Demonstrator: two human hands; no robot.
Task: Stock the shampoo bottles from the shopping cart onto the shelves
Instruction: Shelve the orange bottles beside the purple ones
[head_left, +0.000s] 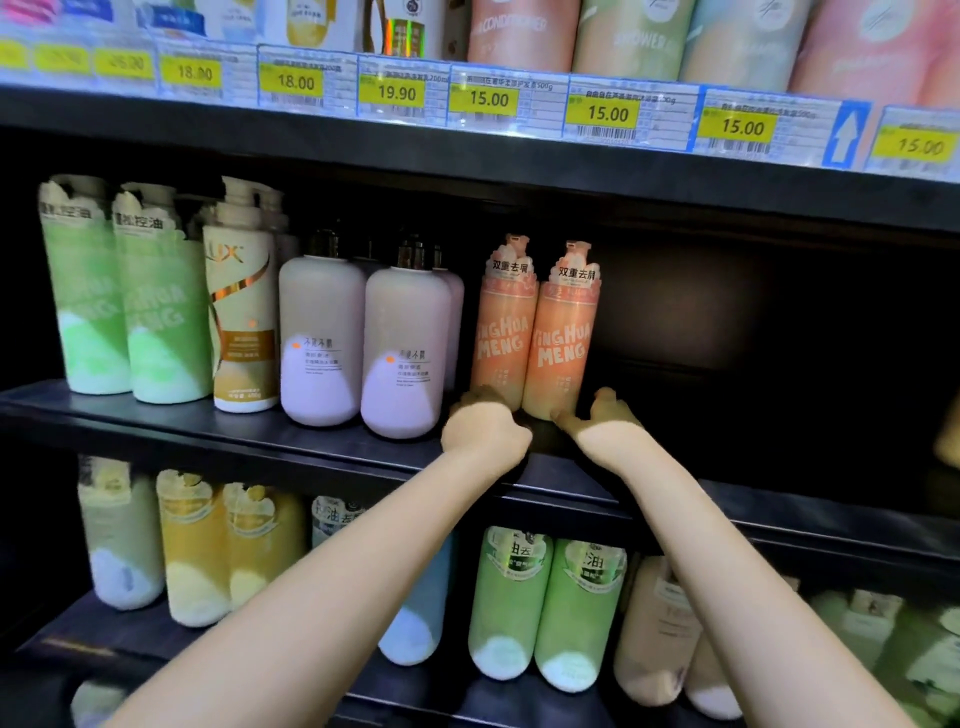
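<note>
Two orange Yinghua Meng shampoo bottles stand upright and touching on the middle shelf (234, 423), close to its front edge: the left orange bottle (501, 325) and the right orange bottle (563, 332). The left hand (485, 423) has its fingers curled at the base of the left bottle; whether it grips is unclear. The right hand (605, 415) sits beside the base of the right bottle, fingers loosely spread, touching or nearly so. In my judgement the placing step is finishing, with alignment under way. To the left stand two lilac bottles (363, 343); the shelf is bare and dark to the right. Next move: release and fetch another bottle; the cart is not in view.
</note>
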